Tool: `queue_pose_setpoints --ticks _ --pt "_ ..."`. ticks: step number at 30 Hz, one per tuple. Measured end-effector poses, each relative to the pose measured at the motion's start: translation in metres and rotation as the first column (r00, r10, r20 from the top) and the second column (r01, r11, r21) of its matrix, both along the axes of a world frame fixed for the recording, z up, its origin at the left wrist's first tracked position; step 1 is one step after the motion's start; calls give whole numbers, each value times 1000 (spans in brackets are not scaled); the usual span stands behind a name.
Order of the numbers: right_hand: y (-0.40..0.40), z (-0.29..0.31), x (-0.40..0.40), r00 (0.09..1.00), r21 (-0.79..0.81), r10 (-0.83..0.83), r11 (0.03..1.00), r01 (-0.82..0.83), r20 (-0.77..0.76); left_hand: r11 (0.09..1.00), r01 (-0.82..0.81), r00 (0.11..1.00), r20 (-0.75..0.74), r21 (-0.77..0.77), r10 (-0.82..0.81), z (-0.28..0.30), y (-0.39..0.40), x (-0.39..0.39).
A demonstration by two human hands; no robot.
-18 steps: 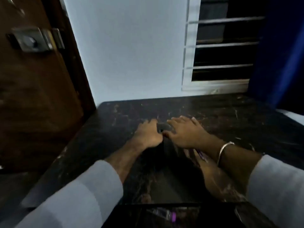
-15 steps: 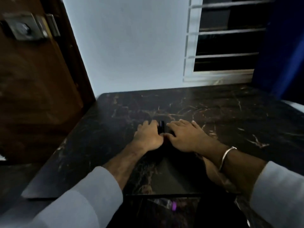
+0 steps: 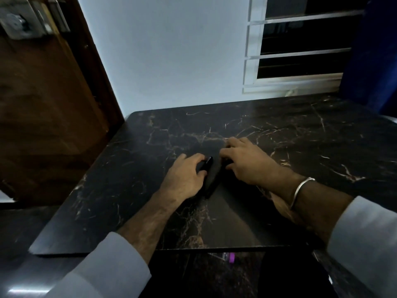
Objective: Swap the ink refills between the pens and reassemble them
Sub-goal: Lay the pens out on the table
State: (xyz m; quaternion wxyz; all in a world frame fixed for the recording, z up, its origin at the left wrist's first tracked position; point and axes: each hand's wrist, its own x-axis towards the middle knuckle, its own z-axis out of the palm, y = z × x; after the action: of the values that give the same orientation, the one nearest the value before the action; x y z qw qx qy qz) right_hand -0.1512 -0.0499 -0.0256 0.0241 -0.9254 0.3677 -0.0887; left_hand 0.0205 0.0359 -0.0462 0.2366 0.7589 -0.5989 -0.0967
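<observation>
— Item held?
— A dark pen point(image 3: 206, 166), pinched by the left hand point(image 3: 184, 179) at table point(image 3: 300, 134) centre.
— Right hand point(image 3: 247, 162)?
— At three o'clock, curled around another dark piece; grip cannot be told.

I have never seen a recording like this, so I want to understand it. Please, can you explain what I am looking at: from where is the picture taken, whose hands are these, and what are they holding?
There is no machine here. A person wears a camera on the head, and it looks forward and down, so you see that person's own arms and hands from above.

The hands rest on a dark marble-patterned table. The left hand closes its fingers on a black pen. The right hand, with a metal bangle on its wrist, grips another dark piece, probably a second pen, but the dim light hides the details.

Behind the table are a pale wall, a wooden door on the left and a barred window on the right.
</observation>
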Motion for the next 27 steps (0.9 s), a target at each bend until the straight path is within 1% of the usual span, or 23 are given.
queue_pose_setpoints --ticks 2,4,5,6,7,8,11,13,15,17,20,22,23,24,25,26,27 --pt "-2 7 -4 997 20 75 997 -74 -30 1000 -15 1000 -3 -9 15 0 1 0" --pt "1 12 -7 986 -12 153 988 -154 -71 999 -34 999 -1 -4 34 3 3 -3" --pt "4 14 -10 977 -26 197 980 -199 -81 998 -49 999 14 -29 49 7 5 -4" --pt "9 17 -13 969 -19 237 971 -239 -74 995 -59 997 44 -85 63 12 10 -6" --pt "15 20 -16 960 -1 276 961 -277 -37 988 -47 996 73 -144 58 18 18 -8" --pt "22 23 -21 949 12 315 949 -315 23 986 -3 996 89 -167 18 25 27 -12" --pt "53 32 -37 889 -30 399 915 -403 226 966 247 967 88 -74 -241 38 64 -29" --pt "79 31 -48 867 -32 398 913 -407 299 943 325 945 60 -75 -321 37 87 -40" --pt "106 28 -57 892 13 357 927 -376 278 937 336 941 82 -96 -329 36 106 -48" --pt "120 23 -63 919 19 343 936 -353 193 930 352 930 150 -105 -335 34 119 -51" --pt "124 22 -70 932 13 350 936 -353 92 917 377 922 145 -130 -359 29 128 -54" --pt "125 22 -73 923 -37 381 924 -379 52 929 349 933 141 -122 -332 24 130 -60" --pt "123 21 -78 914 -96 401 914 -395 56 945 302 949 132 -124 -286 22 130 -59" --pt "117 21 -86 912 -153 400 911 -384 91 964 227 970 121 -140 -211 22 129 -54" --pt "107 22 -99 924 -189 350 928 -320 157 978 138 988 92 -156 -125 21 129 -44" --pt "91 23 -117 943 -198 237 961 -193 235 985 48 998 43 -165 -41 22 128 -31" --pt "72 27 -136 956 -176 61 984 -11 286 986 -32 999 -12 -162 30 23 129 -18"
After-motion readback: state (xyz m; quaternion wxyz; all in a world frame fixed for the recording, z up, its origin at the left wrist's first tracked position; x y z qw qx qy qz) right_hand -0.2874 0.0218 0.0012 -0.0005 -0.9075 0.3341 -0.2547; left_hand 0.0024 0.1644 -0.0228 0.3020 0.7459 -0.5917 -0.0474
